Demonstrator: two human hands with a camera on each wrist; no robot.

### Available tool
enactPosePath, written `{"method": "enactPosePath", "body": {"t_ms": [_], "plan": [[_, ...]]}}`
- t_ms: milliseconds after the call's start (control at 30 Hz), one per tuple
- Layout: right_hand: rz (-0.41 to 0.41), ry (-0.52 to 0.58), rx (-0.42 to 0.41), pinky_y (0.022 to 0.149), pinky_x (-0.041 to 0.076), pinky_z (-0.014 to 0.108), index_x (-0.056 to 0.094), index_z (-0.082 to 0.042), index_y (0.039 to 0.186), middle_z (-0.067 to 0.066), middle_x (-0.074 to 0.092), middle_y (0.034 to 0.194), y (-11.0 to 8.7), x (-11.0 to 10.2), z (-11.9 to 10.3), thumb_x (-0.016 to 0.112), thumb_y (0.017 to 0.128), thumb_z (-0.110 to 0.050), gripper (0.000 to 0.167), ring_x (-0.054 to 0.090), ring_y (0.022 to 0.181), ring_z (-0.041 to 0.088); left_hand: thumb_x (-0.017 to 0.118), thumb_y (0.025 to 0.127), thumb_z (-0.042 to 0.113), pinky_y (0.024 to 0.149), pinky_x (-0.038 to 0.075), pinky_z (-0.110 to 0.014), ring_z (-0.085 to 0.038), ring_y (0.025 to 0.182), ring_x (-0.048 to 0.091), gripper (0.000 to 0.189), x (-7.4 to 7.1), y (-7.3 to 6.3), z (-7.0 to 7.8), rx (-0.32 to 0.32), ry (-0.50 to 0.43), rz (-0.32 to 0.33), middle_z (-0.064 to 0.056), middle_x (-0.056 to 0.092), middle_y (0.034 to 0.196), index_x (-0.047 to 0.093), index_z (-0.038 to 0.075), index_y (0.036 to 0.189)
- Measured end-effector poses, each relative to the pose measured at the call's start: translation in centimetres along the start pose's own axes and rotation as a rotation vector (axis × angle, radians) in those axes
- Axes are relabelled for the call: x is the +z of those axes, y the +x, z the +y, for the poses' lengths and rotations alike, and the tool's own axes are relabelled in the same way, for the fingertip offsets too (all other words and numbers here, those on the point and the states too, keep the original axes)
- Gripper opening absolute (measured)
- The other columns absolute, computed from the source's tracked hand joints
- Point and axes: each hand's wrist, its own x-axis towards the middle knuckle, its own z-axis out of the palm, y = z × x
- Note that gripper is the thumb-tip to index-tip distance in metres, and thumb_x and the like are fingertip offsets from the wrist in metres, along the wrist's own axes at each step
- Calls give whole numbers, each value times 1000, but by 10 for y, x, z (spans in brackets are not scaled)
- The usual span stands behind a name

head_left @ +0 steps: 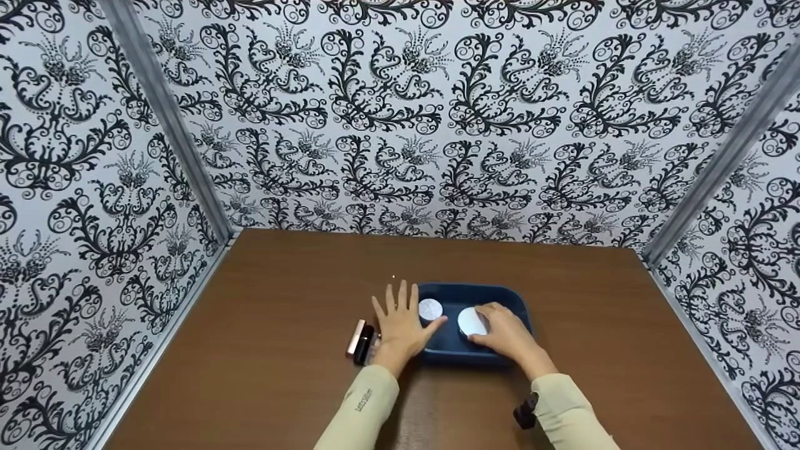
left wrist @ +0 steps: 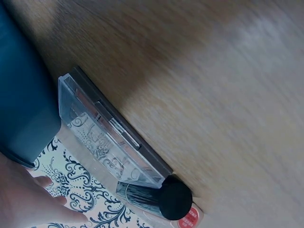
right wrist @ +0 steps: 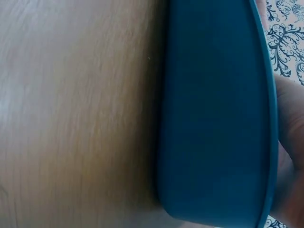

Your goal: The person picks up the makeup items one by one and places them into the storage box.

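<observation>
In the head view a blue tray (head_left: 459, 357) lies on the brown table with two round white-topped containers inside. My right hand (head_left: 507, 335) grips the larger white-topped container (head_left: 472, 321) by its sides, thumb at the near side and fingers at the far side. My left hand (head_left: 400, 326) spreads its fingers over the tray's left rim, its thumb beside the smaller white-topped container (head_left: 430, 310). The right wrist view is mostly filled by the tray's outer wall (right wrist: 216, 114), which hides what the right hand grips. Part of the left hand (left wrist: 33, 199) shows beyond the tray in the left wrist view.
Left of the left hand lie a rose-gold tube (head_left: 356, 338) and a black tube (head_left: 364, 345). The left wrist view shows a clear-lidded makeup case (left wrist: 111, 137) standing beside a black-capped piece (left wrist: 175, 197). Patterned wall panels (head_left: 400, 125) enclose the table's back and sides.
</observation>
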Motion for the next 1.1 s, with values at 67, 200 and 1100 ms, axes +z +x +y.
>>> {"method": "enactPosePath", "body": {"t_ms": [67,200,1100], "plan": [[-12,-2,0,102,49,53,64,2,127,21,65,126,1,3,0,84,79,-31,62,61,117,38,43,84,82,121,7,-68,-39,155,15,100,0,0,1,-1,-1,-1,-9,21,167,26,17,159],[-43,-10,-8,101,48,55,65,1,126,21,65,124,3,7,-3,84,78,-28,59,62,116,38,42,84,83,121,5,-68,-38,155,14,100,3,1,2,-5,7,-11,-8,20,167,24,18,159],[-23,-154,24,78,57,49,72,-1,109,18,69,99,23,20,-32,88,73,-29,48,68,88,35,37,83,85,120,9,-69,-38,154,17,103,4,1,-2,15,12,18,-8,23,167,25,17,159]]}}
